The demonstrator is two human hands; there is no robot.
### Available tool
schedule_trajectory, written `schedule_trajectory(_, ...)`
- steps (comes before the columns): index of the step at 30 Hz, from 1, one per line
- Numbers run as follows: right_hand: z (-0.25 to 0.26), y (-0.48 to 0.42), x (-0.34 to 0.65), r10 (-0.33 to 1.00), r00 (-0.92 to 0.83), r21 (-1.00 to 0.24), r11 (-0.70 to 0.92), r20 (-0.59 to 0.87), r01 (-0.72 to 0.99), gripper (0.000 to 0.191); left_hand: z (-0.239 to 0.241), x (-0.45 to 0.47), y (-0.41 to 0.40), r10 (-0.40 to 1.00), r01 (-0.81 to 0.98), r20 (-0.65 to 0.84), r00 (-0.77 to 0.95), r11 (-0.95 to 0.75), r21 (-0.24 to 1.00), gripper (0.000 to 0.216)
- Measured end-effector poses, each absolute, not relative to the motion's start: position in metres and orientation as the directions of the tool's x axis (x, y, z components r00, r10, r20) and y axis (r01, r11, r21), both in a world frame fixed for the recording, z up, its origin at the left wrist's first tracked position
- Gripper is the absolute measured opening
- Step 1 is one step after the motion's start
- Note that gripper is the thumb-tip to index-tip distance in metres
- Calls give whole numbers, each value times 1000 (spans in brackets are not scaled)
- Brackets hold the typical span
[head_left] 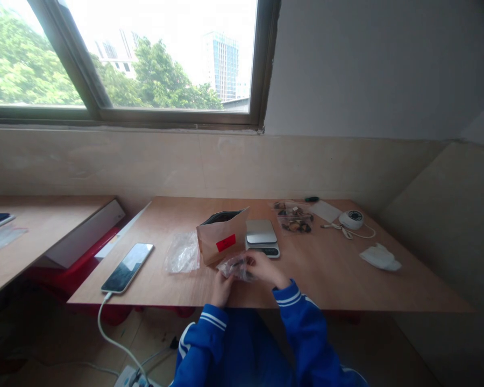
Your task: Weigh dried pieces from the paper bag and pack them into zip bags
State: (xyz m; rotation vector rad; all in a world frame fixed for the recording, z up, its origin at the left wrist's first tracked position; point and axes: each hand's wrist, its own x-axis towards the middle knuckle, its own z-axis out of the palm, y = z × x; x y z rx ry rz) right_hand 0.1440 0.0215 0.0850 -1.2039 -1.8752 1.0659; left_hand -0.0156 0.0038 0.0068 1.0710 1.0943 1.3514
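Near the table's front edge, a clear plastic bag [239, 267] is held between both my hands; whatever is inside it is too small to make out. My left hand [222, 286] is closed on the bag's lower left side. From the right, my right hand [264, 267] grips the bag's other side with bent fingers. Just behind the bag stands an open brown paper bag [210, 244] with a red label [226, 243]. A small digital scale [262, 234] with a silver plate sits to its right, and a flat clear plastic bag [183, 252] lies to its left.
A phone [128, 267] on a charging cable lies at the left. Clear bags of dark brown pieces [296, 223], a green-handled tool [311, 199], a white sheet [326, 210], a white dome camera [350, 219] with its cable and a crumpled white tissue [380, 257] are on the right.
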Motion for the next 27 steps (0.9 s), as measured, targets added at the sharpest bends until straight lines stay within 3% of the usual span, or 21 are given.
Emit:
schedule_trajectory(6,74,25,164,972,-226,-979,98,55,181,26,11,-12,1,998,-321,-63,4,61,945,43)
schedule_trajectory(12,82,24,179,974,-228,-992,45,16,120,32,14,-9,0,993,-385,-101,53,114,916,49)
schedule_trajectory(22,138,35,172,962,-240,-983,156,130,94,34,15,-8,0,993,-396,-113,44,121,910,45)
schedule_trajectory(27,182,46,159,929,-77,-932,362,361,7,31,12,-7,2,990,-417,-134,41,138,898,46)
